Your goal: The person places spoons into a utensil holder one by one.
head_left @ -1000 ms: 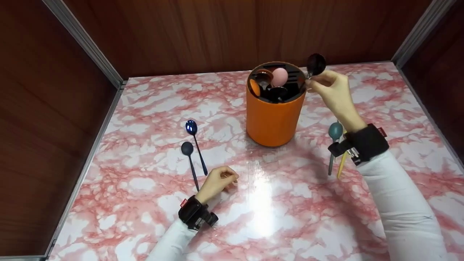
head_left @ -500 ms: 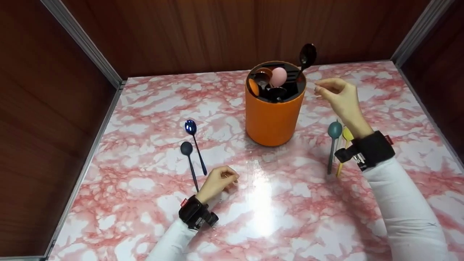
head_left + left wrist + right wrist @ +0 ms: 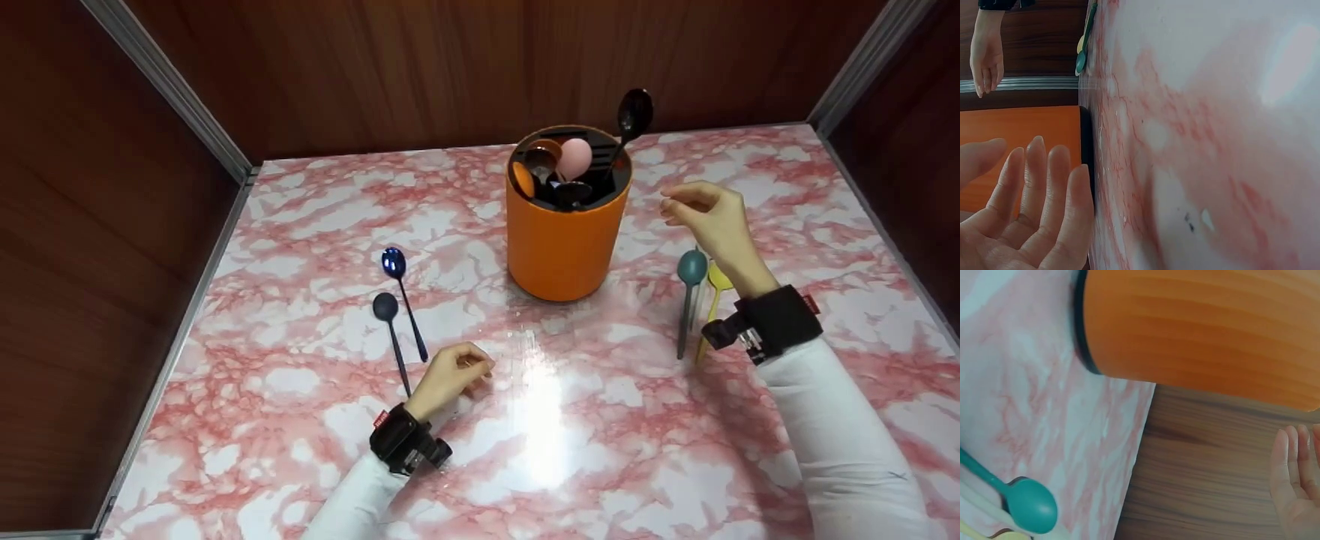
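Observation:
An orange cylindrical utensil holder (image 3: 564, 251) with a black slotted top stands at the back of the table. A dark spoon (image 3: 635, 114) leans up out of its right side; a pink spoon (image 3: 575, 159), an orange spoon (image 3: 523, 180) and other spoon heads sit lower in it. My right hand (image 3: 712, 217) hovers to the right of the holder, fingers loosely bent, holding nothing. My left hand (image 3: 450, 379) is low over the table, loosely curled around nothing, beside a black spoon (image 3: 386, 307) and a shiny blue spoon (image 3: 394, 262).
Below the right hand lie a teal spoon (image 3: 692, 268), a yellow spoon (image 3: 720, 276) and a pale one partly hidden between them. Dark wood panels (image 3: 450, 75) with metal edging enclose the back and sides of the pink marbled table (image 3: 300, 457).
My right hand has let go of the dark spoon, which now stands in the holder. That hand has drawn back right and toward me. The left hand has stayed still.

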